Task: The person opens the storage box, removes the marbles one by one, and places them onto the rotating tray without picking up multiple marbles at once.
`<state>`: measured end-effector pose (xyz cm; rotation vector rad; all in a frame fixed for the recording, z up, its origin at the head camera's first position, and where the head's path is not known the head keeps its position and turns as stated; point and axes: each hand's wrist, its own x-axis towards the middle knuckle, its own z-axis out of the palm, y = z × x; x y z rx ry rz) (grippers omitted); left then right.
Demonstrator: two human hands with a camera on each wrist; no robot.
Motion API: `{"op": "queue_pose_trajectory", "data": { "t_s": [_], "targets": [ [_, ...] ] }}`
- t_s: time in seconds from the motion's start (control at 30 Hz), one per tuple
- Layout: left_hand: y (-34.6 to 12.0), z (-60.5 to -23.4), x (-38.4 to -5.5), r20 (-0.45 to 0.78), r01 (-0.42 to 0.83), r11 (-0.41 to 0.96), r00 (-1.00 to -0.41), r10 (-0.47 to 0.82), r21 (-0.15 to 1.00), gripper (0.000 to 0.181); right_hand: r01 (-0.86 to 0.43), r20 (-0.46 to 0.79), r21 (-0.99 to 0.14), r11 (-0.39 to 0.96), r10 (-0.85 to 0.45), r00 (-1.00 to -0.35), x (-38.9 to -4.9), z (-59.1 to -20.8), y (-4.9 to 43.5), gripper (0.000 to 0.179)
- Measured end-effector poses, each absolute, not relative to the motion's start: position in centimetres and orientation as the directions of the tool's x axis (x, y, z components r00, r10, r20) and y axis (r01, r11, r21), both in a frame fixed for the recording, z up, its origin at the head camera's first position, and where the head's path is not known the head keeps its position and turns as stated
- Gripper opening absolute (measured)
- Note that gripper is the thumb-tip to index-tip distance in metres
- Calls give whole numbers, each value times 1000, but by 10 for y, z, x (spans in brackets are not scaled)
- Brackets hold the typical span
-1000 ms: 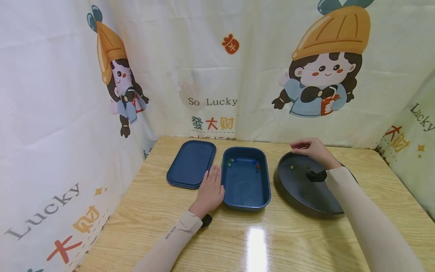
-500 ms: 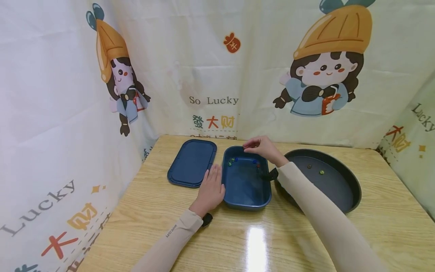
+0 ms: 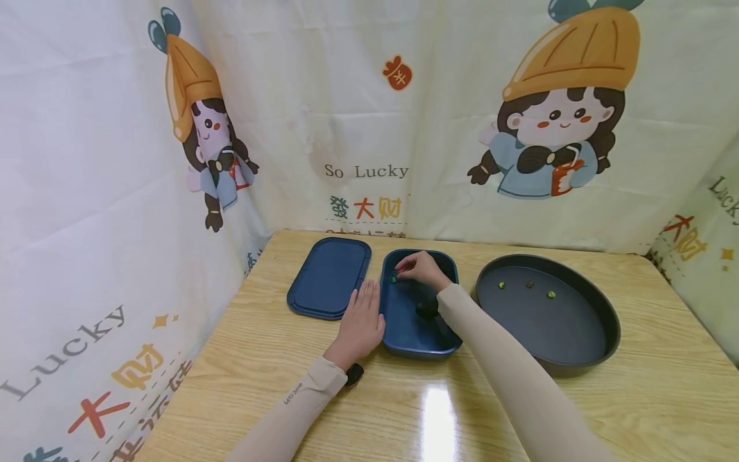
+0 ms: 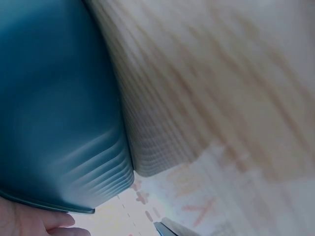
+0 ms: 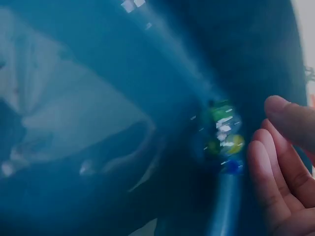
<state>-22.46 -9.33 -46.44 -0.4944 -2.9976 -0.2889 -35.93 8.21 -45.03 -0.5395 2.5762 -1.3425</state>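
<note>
My left hand (image 3: pixel 359 327) rests with straight fingers along the left side of a deep blue rectangular container (image 3: pixel 418 351). In the left wrist view, its fingers (image 4: pixel 56 219) lie at the container's rim. My right hand (image 3: pixel 424 269) reaches down inside the container near its far left corner. Several small glass marbles (image 5: pixel 225 140), with green, yellow and blue in them, cluster there against the wall. In the right wrist view the thumb and fingertips (image 5: pixel 260 155) stand bent just beside the marbles, with nothing seen between them. The hand hides much of the container's far end in the head view.
To the right stands a round dark grey pan (image 3: pixel 612 327) with a raised rim, holding three marbles (image 3: pixel 551 294). A flat blue lid (image 3: pixel 329 279) lies on the wooden table (image 3: pixel 248 359) left of the container. A printed curtain (image 3: pixel 439 141) hangs behind the table.
The right hand has moved left from over the pan, across the container's rim, and down toward the far left marbles. Three marbles in the pan now show. The left hand keeps its place.
</note>
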Motion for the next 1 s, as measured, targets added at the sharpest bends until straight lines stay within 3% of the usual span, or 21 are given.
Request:
{"op": "queue_pose_trajectory", "data": {
  "t_s": [0.53, 1.0],
  "targets": [
    [-93, -465, -223, 115, 333, 926, -942, 316, 177, 61, -260, 19, -776, 575, -390, -921, -364, -479, 74, 13],
    [-95, -465, -226, 105, 326, 928, -945, 311, 181, 62, -282, 3, -740, 611, -415, -910, -361, -476, 64, 10]
  ]
}}
